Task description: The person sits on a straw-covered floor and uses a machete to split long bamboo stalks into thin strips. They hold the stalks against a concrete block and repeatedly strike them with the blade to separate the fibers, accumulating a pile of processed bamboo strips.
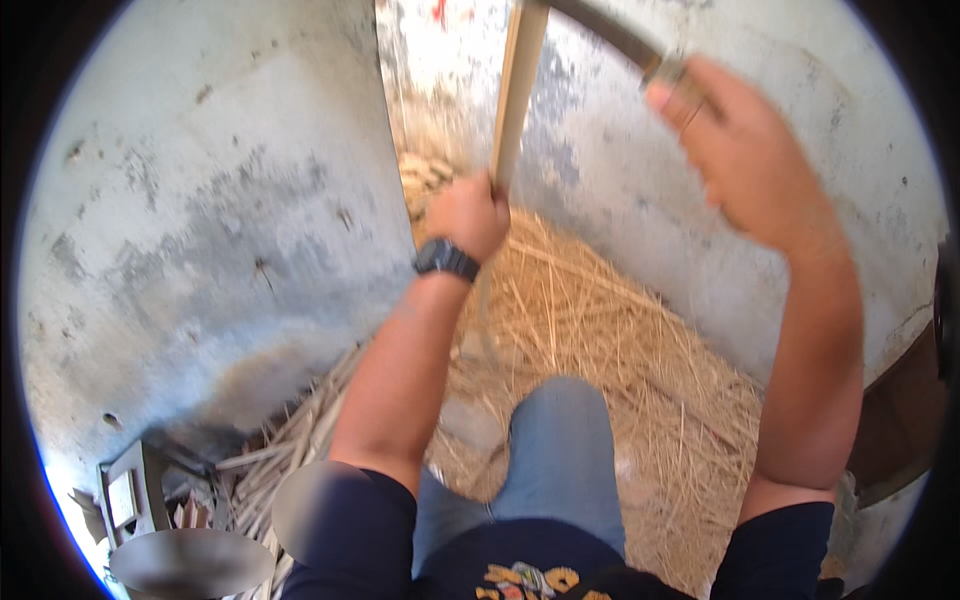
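Observation:
My left hand, with a black watch on its wrist, is closed round the lower end of a long, pale bamboo strip. The strip stands nearly upright and runs out past the upper edge of the picture. Raised at the upper right, my right hand grips a knife by its handle. The dark, slightly curved blade of the knife reaches left to the strip's upper part. Whether the blade's edge touches or bites into the strip cannot be made out.
Straw-like shavings and thin strips cover the floor ahead. Stained, pale walls rise to the left and right and meet in a corner. At the lower left lie a pile of split sticks and a grey box-shaped object.

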### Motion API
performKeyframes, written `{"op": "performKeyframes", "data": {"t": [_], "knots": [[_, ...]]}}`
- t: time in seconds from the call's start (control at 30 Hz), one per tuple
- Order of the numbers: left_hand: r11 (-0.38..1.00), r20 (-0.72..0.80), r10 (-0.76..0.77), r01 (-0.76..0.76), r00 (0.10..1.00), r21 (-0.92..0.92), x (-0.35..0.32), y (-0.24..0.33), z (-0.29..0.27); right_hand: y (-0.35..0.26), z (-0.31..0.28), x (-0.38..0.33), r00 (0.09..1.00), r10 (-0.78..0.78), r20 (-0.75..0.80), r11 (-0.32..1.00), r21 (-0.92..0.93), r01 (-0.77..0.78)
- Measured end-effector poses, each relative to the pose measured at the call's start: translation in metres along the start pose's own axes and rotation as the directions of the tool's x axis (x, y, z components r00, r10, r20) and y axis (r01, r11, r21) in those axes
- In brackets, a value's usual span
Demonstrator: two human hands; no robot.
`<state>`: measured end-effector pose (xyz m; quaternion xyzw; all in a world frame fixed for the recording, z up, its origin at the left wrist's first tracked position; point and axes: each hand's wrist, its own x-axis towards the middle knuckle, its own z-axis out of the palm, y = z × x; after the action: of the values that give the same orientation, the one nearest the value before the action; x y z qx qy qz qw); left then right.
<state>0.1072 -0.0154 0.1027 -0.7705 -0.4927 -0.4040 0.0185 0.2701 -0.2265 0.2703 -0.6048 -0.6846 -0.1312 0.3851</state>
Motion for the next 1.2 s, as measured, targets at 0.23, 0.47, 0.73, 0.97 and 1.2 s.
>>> {"op": "performKeyframes", "data": {"t": [0.23, 0.47, 0.73, 0.97, 1.2], "knots": [[0.991, -0.098, 0.105, -0.112, 0.990, -0.068, 0.001, 0.006, -0.009, -0.065, -0.018, -0.016, 0.920, 0.371, 0.127, 0.911, 0.140, -0.387], [0.993, 0.002, 0.041, -0.040, 0.999, -0.115, -0.025, -0.009, 0.036, -0.028, 0.015, -0.012, 0.906, 0.371, 0.204, 0.917, 0.071, -0.392], [0.990, -0.066, 0.073, -0.081, 0.995, -0.115, -0.006, 0.010, -0.007, -0.060, -0.005, -0.017, 0.911, 0.378, 0.165, 0.903, 0.149, -0.402], [0.998, 0.096, 0.055, -0.053, 0.994, -0.022, -0.011, -0.004, 0.011, -0.054, 0.007, -0.007, 0.903, 0.395, 0.169, 0.908, 0.077, -0.411], [0.999, 0.064, 0.000, 0.002, 0.998, -0.038, -0.027, -0.008, 0.000, -0.032, 0.021, -0.014, 0.935, 0.311, 0.170, 0.938, 0.103, -0.331]]}}
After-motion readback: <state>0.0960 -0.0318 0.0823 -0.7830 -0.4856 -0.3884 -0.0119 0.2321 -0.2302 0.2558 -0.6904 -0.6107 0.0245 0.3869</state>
